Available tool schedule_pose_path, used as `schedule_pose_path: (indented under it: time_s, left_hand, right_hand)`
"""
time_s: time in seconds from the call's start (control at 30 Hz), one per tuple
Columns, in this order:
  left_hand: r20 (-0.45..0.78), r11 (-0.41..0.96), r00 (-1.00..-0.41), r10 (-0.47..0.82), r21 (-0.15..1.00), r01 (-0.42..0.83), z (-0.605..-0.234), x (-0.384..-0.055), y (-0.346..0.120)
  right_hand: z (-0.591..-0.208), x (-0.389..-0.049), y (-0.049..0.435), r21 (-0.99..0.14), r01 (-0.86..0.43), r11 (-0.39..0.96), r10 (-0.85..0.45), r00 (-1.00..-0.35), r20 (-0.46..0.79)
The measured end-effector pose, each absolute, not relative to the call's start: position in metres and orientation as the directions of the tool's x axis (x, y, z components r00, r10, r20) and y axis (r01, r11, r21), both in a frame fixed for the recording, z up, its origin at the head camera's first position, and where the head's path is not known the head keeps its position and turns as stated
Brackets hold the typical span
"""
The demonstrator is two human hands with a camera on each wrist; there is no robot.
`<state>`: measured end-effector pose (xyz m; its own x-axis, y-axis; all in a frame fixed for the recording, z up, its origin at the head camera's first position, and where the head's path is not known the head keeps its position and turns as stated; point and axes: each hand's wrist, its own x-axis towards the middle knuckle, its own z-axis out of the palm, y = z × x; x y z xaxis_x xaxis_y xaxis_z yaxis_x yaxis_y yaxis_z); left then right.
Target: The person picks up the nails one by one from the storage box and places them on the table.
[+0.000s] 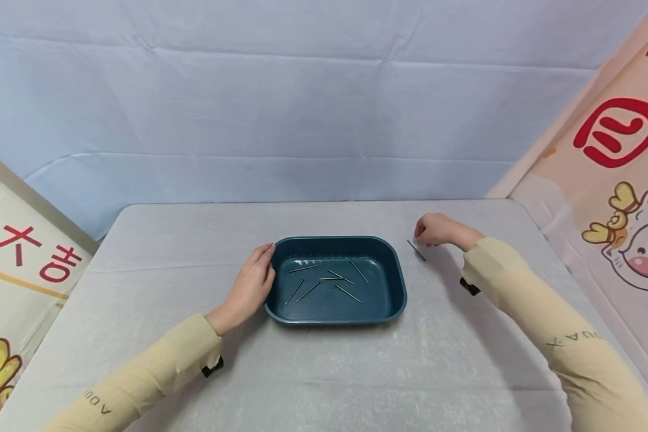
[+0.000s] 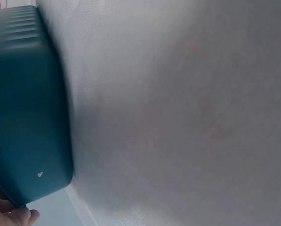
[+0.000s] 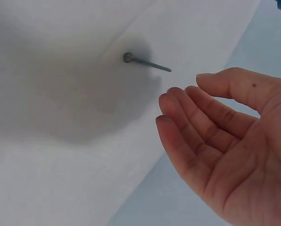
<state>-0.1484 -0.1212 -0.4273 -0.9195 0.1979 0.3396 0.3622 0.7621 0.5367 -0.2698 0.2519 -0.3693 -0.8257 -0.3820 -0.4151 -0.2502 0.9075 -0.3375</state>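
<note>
- Nail [image 1: 417, 251]: right of frame centre, axis upper-left to lower-right, just below-left of right hand [image 1: 441, 229].
- Right hand: nearer, empty, thumb-finger gap narrow.
- Left hand [image 1: 246, 292]: grips teal tray [image 1: 335, 322].

A makeshift cloth-walled booth, whether in a home or workplace unclear: a creased pale-blue fabric sheet [image 1: 281, 108] hangs on the far side, a pink cartoon-cat panel [image 1: 583, 192] right, a cream red-lettered panel [image 1: 27, 294] left, around a round-cornered light-grey bench [image 1: 335, 372]
</note>
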Motion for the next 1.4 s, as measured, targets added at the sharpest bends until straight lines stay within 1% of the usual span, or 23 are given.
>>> schedule_pose_path:
  time_s: [0.47, 0.63, 0.97, 1.4]
  left_hand:
    - [0.331, 0.768, -0.922, 0.198, 0.532, 0.356, -0.428, -0.148, -0.121]
    - [0.329, 0.771, -0.923, 0.199, 0.529, 0.354, -0.427, -0.146, -0.12]
    - [0.329, 0.773, -0.925, 0.19, 0.53, 0.348, -0.426, -0.143, -0.118]
    - [0.344, 0.766, -0.92, 0.188, 0.535, 0.357, -0.427, -0.143, -0.118]
  right_hand:
    - [-0.351, -0.265, 0.231, -0.24, -0.367, 0.899, -0.436, -0.81, -0.393]
    - [-0.346, -0.261, 0.223, -0.219, -0.387, 0.896, -0.444, -0.808, -0.388]
    - [-0.338, -0.253, 0.21, -0.193, -0.429, 0.882, -0.471, -0.801, -0.37]
    - [-0.33, -0.244, 0.195, -0.201, -0.477, 0.856, -0.517, -0.795, -0.317]
